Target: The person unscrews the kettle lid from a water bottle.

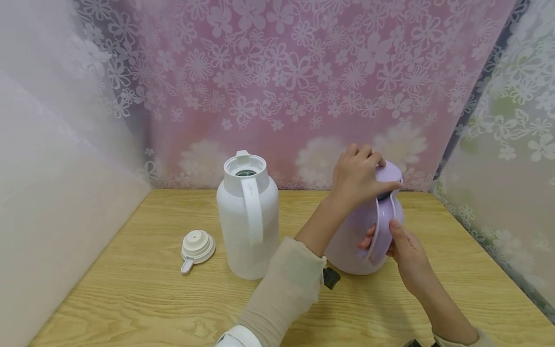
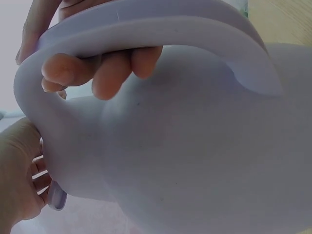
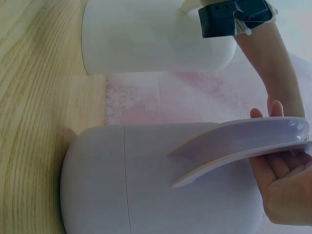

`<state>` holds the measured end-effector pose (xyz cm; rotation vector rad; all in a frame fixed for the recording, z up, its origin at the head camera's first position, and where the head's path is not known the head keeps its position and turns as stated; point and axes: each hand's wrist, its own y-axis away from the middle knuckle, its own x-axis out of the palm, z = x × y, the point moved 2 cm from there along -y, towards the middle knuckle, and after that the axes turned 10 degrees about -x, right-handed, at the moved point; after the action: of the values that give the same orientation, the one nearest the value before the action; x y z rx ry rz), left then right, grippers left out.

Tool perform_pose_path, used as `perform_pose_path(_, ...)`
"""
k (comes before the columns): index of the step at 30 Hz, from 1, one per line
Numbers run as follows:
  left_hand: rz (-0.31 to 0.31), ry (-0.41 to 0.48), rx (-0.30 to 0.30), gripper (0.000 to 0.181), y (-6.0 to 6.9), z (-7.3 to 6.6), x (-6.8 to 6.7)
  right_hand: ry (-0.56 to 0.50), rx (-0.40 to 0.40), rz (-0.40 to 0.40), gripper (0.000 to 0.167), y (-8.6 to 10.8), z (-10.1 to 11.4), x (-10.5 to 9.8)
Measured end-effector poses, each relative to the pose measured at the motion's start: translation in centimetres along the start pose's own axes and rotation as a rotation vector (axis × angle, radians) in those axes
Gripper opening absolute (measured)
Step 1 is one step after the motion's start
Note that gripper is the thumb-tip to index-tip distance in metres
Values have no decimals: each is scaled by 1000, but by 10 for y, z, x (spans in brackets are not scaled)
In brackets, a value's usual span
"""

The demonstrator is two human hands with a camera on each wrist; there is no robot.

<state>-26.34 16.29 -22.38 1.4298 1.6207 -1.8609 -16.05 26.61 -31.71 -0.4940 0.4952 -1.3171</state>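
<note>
A pale purple thermos jug [image 1: 349,243] stands upright at the right of the table. My left hand [image 1: 357,176] grips its purple lid [image 1: 390,172] from above, fingers over the far side and thumb along the near edge. Lower down, my right hand [image 1: 407,255] holds the jug's handle [image 1: 381,236], the thumb outside and the fingers passing through the loop. Those fingers [image 2: 109,78] show under the handle in the left wrist view. To the left stands a white thermos jug [image 1: 247,231] with its mouth uncovered. A white stopper [image 1: 197,248] with a small tab lies beside it.
Both jugs stand on a wood-grain table [image 1: 130,299]. A pink floral curtain [image 1: 277,96] hangs behind, with pale sheets at both sides. My left forearm crosses in front of the white jug's right side, carrying a dark wrist device [image 3: 234,19].
</note>
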Motion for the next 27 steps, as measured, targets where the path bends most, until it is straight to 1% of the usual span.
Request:
perform_pose_path(4, 9, -14, -2, 55, -1, 1, 1, 2, -6, 1, 46, -1, 0, 0)
perform_pose_path(7, 36, 22, 2, 55, -1, 5, 2, 9, -5, 1, 46, -2, 0, 1)
perform_pose_path(10, 63, 93, 8, 53, 1, 12, 3, 17, -2, 5, 46, -2, -1, 1)
perform_pose_path(14, 63, 265, 18, 43, 6, 25, 4, 30, 0, 11, 46, -1, -1, 1)
perform_pose_path(17, 54, 394, 43, 35, 9, 34, 4, 39, 0, 14, 46, 0, -1, 1)
perform_pose_path(18, 62, 426, 49, 33, 10, 36, 4, 46, 2, 13, 46, -1, -1, 1)
perform_pose_path(21, 92, 487, 72, 33, 11, 41, 4, 51, 1, 14, 46, -1, 0, 1)
perform_pose_path(24, 121, 514, 77, 33, 12, 43, 3, 50, 1, 15, 46, -1, 1, 1)
perform_pose_path(27, 98, 514, 77, 34, 13, 42, 3, 45, -7, 17, 46, -1, 0, 0)
